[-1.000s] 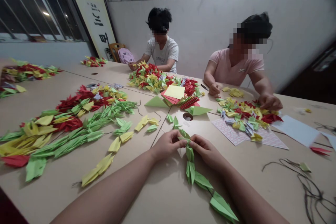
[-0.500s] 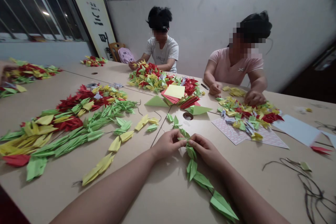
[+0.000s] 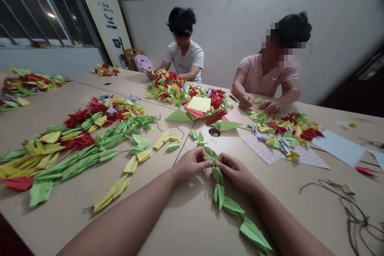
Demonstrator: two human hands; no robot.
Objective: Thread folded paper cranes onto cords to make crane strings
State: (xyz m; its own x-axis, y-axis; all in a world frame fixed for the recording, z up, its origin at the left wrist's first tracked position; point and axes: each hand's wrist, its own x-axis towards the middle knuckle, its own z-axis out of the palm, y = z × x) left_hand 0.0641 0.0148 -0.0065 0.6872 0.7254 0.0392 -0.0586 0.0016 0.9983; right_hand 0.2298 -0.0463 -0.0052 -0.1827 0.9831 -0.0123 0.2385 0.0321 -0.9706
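A string of folded green paper pieces [image 3: 233,205] runs along the table from between my hands toward the near edge, with dark cord showing between pieces. My left hand [image 3: 195,164] pinches one green piece near the string's far end. From the other side, my right hand [image 3: 229,167] grips the same spot, fingertips almost touching those of the left. What the fingertips hold exactly is partly hidden. A few more green pieces [image 3: 199,138] lie just beyond my hands. To the left is a string of yellow folded pieces [image 3: 115,193].
Bundled green strings [image 3: 102,144] and a red-yellow pile lie left. Square paper sheets [image 3: 199,104] sit beyond my hands by a table hole [image 3: 214,132]. Two people work opposite at heaps of folded paper [image 3: 172,88]. Loose dark cord [image 3: 352,208] lies right.
My hands stay at the same place on the green string, with the fingers shifting only slightly. The person at the right has drawn one hand back from the pile, toward the other hand.
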